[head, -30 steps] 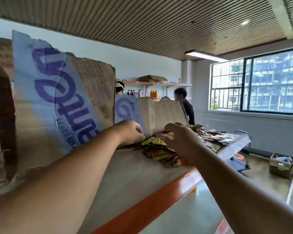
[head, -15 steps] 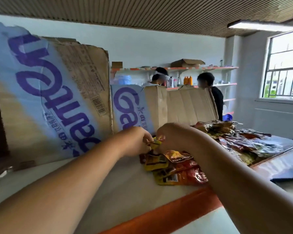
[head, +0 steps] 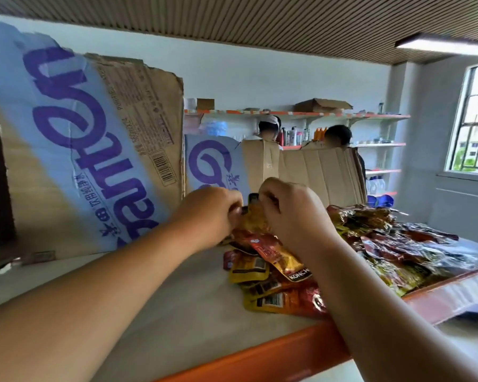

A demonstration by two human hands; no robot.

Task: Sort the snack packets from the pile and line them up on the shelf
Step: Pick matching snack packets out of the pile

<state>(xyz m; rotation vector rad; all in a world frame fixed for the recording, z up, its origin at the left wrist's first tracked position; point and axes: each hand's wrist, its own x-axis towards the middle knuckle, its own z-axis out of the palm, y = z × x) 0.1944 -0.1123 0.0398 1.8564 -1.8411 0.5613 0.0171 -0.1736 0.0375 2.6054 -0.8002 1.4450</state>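
Note:
A pile of yellow, orange and red snack packets (head: 279,282) lies on the white shelf board (head: 177,307) with its orange front edge. More dark red and foil packets (head: 403,244) spread to the right. My left hand (head: 213,213) and my right hand (head: 290,213) meet above the pile. Both pinch the top of one upright yellow-orange packet (head: 253,213) between them; my fingers hide most of it.
Torn cardboard with blue and purple print (head: 86,150) leans at the back left of the shelf, and a lower cardboard piece (head: 315,172) stands behind the hands. Two people (head: 340,136) stand at far shelves with bottles. A window (head: 475,125) is at right.
The view has swung left and drawn closer to the pile. Both hands have risen slightly and stand one packet upright between them.

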